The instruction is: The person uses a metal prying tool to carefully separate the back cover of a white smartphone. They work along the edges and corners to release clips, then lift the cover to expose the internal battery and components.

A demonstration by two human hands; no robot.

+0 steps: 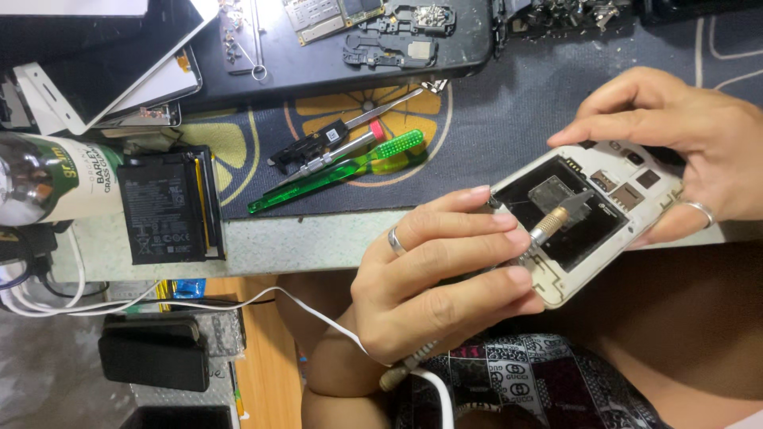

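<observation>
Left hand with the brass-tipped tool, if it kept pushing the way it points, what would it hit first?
The left hand points its brass-tipped tool up and right into the opened phone. It would likely first meet the dark inner plate there; the right hand lies beyond.

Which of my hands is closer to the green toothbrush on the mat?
Left. Your left hand holds a wired metal-tipped tool just below and right of the green toothbrush. Your right hand grips the opened phone farther right.
</observation>
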